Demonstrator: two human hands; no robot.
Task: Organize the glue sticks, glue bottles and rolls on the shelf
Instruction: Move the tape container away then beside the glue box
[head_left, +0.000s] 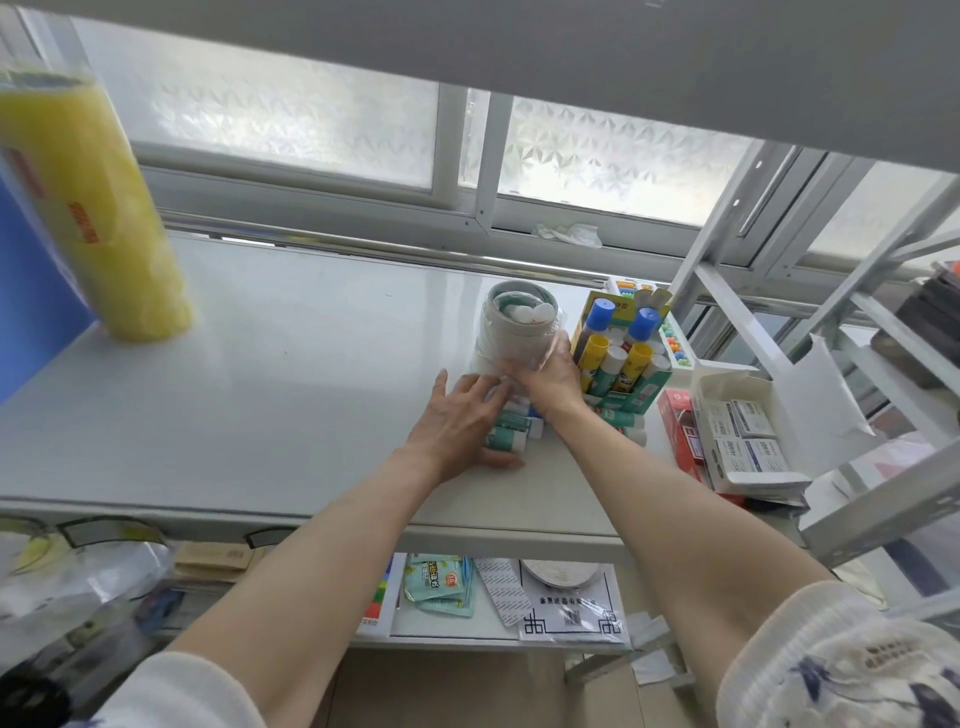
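Both arms outstretched, left hand (457, 421) flat, right hand (550, 376) curled, fingers clasping.

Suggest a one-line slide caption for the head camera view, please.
Both hands at work on a white shelf: right hand steadies a wrapped stack of rolls, left hand gathers glue sticks.

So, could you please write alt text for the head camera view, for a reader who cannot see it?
A person's right hand grips a wrapped stack of white tape rolls on a white shelf, while the left hand rests on green-labelled glue sticks lying flat. A green box of glue bottles stands beside.
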